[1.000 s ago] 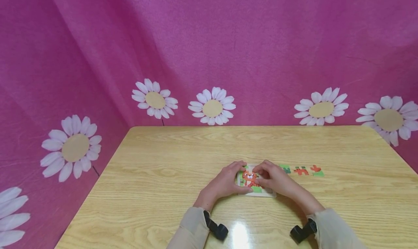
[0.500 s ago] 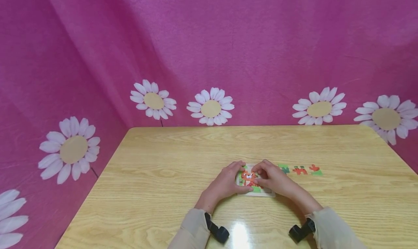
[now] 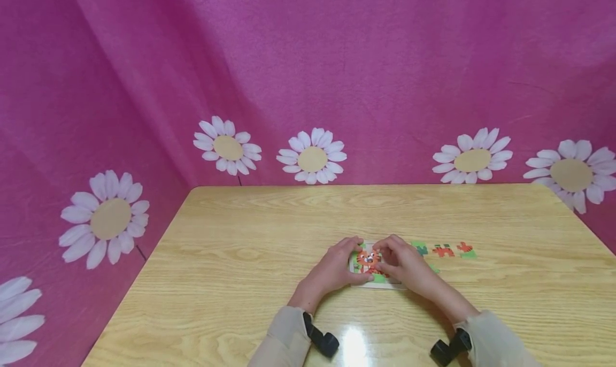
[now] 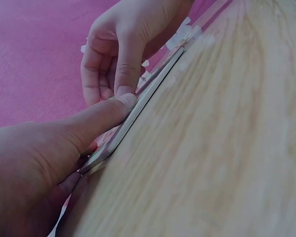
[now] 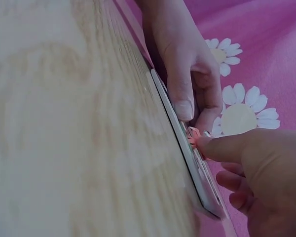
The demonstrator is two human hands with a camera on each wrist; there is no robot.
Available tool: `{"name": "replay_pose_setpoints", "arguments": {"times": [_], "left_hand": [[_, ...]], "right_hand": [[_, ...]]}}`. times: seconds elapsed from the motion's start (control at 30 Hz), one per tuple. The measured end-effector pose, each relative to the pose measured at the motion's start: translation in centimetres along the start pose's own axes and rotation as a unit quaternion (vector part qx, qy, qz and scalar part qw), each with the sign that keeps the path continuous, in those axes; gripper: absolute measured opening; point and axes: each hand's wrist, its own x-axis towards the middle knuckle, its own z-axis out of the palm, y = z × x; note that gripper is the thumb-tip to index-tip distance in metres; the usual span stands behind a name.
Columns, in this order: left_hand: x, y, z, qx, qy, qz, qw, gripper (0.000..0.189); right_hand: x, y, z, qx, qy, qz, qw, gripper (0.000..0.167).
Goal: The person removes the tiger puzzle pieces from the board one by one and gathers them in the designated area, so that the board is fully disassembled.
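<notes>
A small jigsaw puzzle board (image 3: 385, 285) with a pale frame and an orange tiger picture lies on the table. My left hand (image 3: 332, 268) grips its left side, thumb along the near edge and fingers at the far edge. Over the board's right part, my right hand (image 3: 411, 265) pinches an orange puzzle piece (image 5: 193, 137), seen tilted up from the board in the right wrist view. The right fingers hide much of the board's right half. In the left wrist view, the left thumb (image 4: 101, 116) presses on the frame's edge.
Several loose puzzle pieces lie in a row right of the board, among them a green one (image 3: 420, 248) and two orange-and-green ones. A green bit (image 3: 434, 269) shows beside the right wrist. A pink curtain (image 3: 385, 89) with daisies hangs behind the wooden table (image 3: 216, 281).
My right hand has shifted and tilted slightly over the board, and a green bit now shows beside its wrist. The left hand keeps its hold on the board.
</notes>
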Motion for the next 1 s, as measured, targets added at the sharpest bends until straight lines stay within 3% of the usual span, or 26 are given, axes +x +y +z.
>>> {"name": "replay_pose_setpoints", "arguments": {"times": [0.23, 0.5, 0.83, 1.0], "left_hand": [[0.1, 0.0, -0.2, 0.002, 0.002, 0.000, 1.0000, 0.067], [0.0, 0.0, 0.1, 0.002, 0.000, 0.000, 1.0000, 0.072], [0.0, 0.1, 0.1, 0.000, -0.002, 0.001, 1.0000, 0.071], [0.0, 0.0, 0.1, 0.004, 0.001, 0.003, 1.0000, 0.073]], "right_hand": [[-0.1, 0.1, 0.2, 0.026, 0.027, -0.026, 0.9990, 0.030], [-0.4, 0.2, 0.2, 0.058, 0.027, 0.009, 0.9979, 0.028], [-1.0, 0.5, -0.4, 0.065, 0.039, 0.014, 0.9971, 0.029], [-1.4, 0.8, -0.8, 0.057, 0.055, -0.006, 0.9968, 0.030]]}}
